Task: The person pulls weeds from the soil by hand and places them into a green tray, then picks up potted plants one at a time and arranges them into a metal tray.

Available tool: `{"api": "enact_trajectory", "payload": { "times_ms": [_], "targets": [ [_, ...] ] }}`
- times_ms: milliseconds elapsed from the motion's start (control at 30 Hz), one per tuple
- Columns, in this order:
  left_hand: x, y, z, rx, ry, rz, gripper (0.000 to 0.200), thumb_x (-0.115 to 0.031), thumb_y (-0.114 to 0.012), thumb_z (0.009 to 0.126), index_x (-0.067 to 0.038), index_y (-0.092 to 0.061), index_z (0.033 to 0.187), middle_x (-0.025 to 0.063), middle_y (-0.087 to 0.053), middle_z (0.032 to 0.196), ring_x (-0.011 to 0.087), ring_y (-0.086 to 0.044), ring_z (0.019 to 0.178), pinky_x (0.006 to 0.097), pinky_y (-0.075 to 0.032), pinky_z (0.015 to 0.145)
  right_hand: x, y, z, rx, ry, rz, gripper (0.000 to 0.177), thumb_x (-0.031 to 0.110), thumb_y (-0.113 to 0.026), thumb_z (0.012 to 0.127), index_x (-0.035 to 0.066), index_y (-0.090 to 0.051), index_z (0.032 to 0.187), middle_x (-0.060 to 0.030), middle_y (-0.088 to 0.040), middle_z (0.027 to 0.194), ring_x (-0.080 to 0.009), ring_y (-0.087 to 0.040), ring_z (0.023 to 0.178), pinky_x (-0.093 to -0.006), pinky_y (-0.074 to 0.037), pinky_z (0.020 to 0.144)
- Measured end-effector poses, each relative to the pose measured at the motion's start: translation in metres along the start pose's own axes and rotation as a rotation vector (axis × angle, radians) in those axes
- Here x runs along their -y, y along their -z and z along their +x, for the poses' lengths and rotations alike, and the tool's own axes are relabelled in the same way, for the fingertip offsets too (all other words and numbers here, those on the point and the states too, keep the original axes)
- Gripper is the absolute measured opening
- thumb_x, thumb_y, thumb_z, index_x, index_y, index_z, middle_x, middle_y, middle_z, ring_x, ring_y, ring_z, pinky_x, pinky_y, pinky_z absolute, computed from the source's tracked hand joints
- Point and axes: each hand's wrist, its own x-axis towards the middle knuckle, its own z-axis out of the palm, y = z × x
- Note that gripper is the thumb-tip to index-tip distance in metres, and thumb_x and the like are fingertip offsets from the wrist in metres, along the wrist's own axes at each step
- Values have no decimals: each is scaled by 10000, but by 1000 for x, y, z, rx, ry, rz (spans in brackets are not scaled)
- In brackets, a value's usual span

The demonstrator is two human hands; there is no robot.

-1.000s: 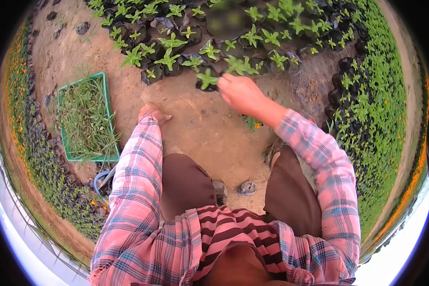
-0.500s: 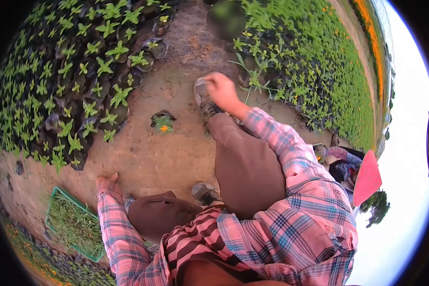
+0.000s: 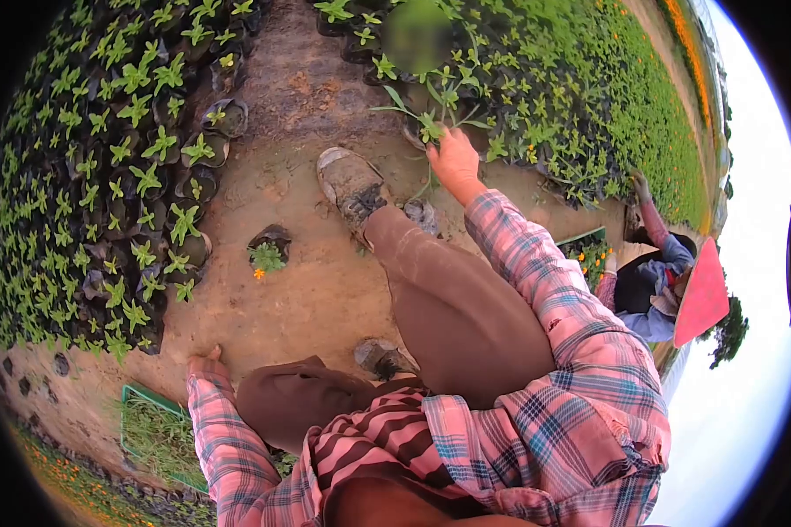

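My right hand (image 3: 453,160) is at the near edge of the right-hand plant bed, its fingers closed on a long-leaved weed (image 3: 449,98) that stands taller than the seedlings around it. The fingertips are partly hidden by its leaves. Low over the bare soil at the left, beside my knee, is my left hand (image 3: 206,362) with nothing visible in it and its fingers apart. A small potted plant with an orange flower (image 3: 266,255) sits on the path between my hands.
Seedlings in black bags (image 3: 132,202) fill the left side. A green crate (image 3: 163,439) of pulled grass lies by my left sleeve. My shoe (image 3: 351,183) is on the path. At the right crouches a co-worker in a red conical hat (image 3: 703,294), near another crate with orange flowers (image 3: 586,255).
My right hand has moved from above my shoe, out to the right, and closed on the weed. My left hand stays low near the soil. The view has shifted, showing more of the co-worker.
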Motion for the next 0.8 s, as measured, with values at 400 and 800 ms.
{"api": "enact_trajectory", "payload": {
  "times_ms": [400,800],
  "targets": [
    [19,-15,5,-95,-24,-171,340,-408,-641,842,-84,-635,943,114,-655,938,263,-607,730,400,-492,667,-29,-11,21,124,291,3,262,258,-519,835,18,-589,911,-176,-643,790,-352,-623,757,-439,-502,672],
    [-16,34,-21,-785,-122,-175,438,-353,-731,745,-1,-603,972,190,-617,1006,318,-605,873,395,-493,778,-2,32,36,264,-31,624,291,261,-612,792,-12,-572,700,-146,-566,590,-235,-567,480,-360,-470,526]
  ]
}}
